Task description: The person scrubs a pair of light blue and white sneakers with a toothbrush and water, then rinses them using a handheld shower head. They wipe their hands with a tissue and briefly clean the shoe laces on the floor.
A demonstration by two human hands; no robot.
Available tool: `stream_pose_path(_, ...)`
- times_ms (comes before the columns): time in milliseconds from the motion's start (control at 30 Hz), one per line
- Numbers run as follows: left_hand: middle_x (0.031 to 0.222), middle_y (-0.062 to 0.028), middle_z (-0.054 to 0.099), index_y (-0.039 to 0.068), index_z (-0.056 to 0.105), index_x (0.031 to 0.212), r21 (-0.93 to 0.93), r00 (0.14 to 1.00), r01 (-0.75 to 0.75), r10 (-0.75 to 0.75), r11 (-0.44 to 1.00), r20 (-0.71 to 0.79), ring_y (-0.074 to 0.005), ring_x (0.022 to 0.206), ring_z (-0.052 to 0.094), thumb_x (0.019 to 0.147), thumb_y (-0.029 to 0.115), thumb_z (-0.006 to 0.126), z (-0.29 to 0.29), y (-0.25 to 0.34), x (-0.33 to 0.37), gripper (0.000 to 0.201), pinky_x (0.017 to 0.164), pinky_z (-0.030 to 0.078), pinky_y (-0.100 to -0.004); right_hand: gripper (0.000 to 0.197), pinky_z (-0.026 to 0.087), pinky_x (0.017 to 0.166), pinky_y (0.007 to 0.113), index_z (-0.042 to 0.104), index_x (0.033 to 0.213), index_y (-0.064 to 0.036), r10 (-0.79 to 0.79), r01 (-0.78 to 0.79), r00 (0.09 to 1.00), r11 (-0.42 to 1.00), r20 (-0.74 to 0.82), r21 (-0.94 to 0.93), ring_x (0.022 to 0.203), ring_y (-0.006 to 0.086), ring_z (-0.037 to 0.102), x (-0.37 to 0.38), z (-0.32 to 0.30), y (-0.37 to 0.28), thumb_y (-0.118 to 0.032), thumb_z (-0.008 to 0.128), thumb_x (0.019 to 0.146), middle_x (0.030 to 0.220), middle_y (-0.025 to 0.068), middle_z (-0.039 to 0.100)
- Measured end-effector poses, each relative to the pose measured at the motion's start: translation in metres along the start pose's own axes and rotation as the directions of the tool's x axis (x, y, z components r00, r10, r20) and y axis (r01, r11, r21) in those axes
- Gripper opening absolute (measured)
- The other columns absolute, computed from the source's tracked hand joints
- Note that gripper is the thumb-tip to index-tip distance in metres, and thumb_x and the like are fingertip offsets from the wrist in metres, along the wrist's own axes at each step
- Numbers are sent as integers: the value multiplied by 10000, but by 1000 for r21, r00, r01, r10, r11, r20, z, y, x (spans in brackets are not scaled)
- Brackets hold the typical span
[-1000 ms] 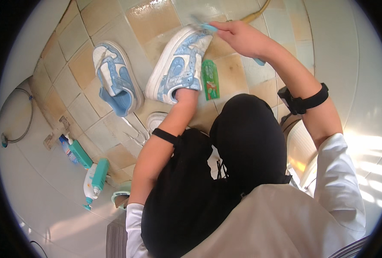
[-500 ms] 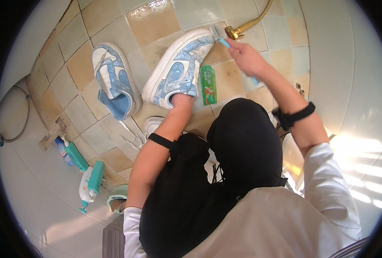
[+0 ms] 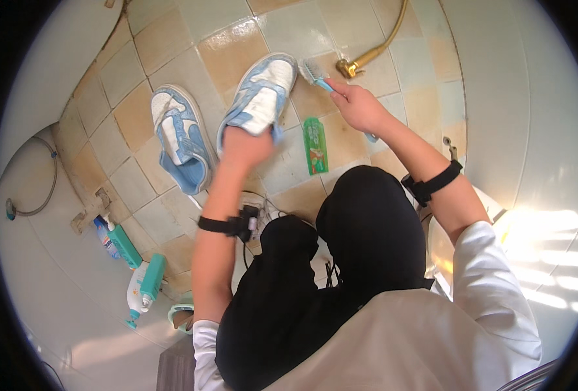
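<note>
Inside the blue shoe (image 3: 261, 98), left hand (image 3: 246, 146) half hidden; right hand (image 3: 359, 107) clamped on brush (image 3: 316, 73).

Blue and white sneaker (image 3: 257, 98) sits top centre of the frame, sole side down on the tiled floor, heel end gripped, toe pointing up-right. Small brush (image 3: 316, 72) with a light blue handle is just right of it, bristles touching the toe, handle slanting down to the right.
</note>
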State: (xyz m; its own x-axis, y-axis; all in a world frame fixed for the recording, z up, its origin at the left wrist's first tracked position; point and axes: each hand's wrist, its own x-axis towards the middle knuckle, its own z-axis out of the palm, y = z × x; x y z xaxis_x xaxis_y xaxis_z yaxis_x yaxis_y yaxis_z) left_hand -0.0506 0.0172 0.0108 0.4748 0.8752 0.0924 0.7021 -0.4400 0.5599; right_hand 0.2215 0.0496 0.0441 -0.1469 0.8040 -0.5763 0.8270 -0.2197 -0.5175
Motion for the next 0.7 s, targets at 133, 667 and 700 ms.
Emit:
stream_pose_path(133,1346,-175,570,99,545,1349,-44,924,100,-76,994,375,-359,1245,531,795,222,643,-33,-33,-2,576,1068,415,-418,461,490,628,318,453,1469,-195,-74,82,996,980,-51,180,623,135,534,6,-7,-5,-251,482,1013,736,78,593)
stream_pose_path(667,1421,-164,529,69,547,1366,-87,888,134,-81,987,452,-333,1338,461,837,246,682,-45,-74,22,573,1122,347,-371,474,509,852,384,432,1475,-176,-96,115,991,966,-93,233,928,343,661,32,11,-35,-226,468,1005,1041,228,674)
stream_pose_path(700,1422,-163,529,69,546,1367,-117,886,165,-95,979,454,-328,1336,463,836,248,687,-41,-79,22,577,1121,348,-370,474,509,852,384,432,1475,-176,-97,116,991,965,-94,235,928,343,661,25,20,-30,-226,468,1005,1041,228,674)
